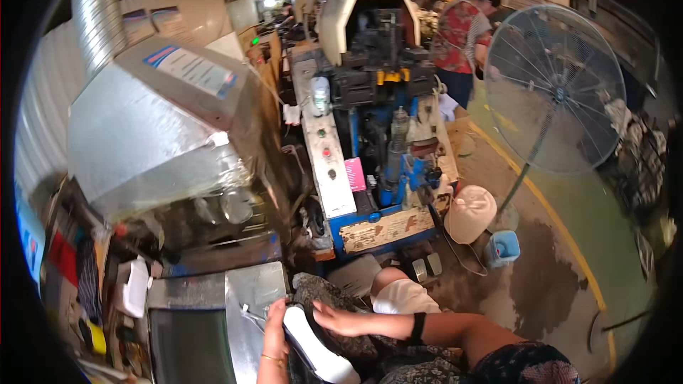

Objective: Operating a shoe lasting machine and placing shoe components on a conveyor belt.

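Note:
Low in the picture, a shoe lies at a slant over my lap, its long white sole facing up and a dark edge showing round it. My left hand grips its left side near the narrow far end, fingers pointing forward. From the right, my right hand holds the opposite edge, its fingertips partly hidden. Dark patterned cloth covers my legs beneath and beyond the shoe. Just left of my left hand is a bare metal plate.
A dark belt runs beside the plate, below a metal hood. Ahead stands a blue and white machine. To the right are a covered stool, a blue bucket, a large fan and a person in red.

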A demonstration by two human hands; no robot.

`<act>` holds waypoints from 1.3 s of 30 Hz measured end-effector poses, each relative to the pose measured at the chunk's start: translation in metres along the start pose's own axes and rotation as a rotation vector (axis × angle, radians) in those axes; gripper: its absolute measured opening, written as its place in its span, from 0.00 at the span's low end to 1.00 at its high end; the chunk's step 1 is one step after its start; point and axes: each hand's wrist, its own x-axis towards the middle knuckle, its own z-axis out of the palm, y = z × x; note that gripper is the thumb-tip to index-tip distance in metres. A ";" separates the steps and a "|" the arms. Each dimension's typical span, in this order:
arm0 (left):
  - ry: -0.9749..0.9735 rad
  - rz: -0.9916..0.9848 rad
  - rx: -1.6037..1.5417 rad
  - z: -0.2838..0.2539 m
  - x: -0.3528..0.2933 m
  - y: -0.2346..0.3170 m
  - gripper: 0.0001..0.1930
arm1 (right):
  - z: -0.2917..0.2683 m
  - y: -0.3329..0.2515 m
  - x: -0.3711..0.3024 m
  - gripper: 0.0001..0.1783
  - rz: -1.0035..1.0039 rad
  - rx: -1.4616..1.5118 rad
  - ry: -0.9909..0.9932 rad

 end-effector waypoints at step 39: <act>-0.140 -0.725 -0.066 -0.084 -0.033 0.080 0.20 | 0.045 -0.068 0.005 0.37 -0.562 -0.205 -0.396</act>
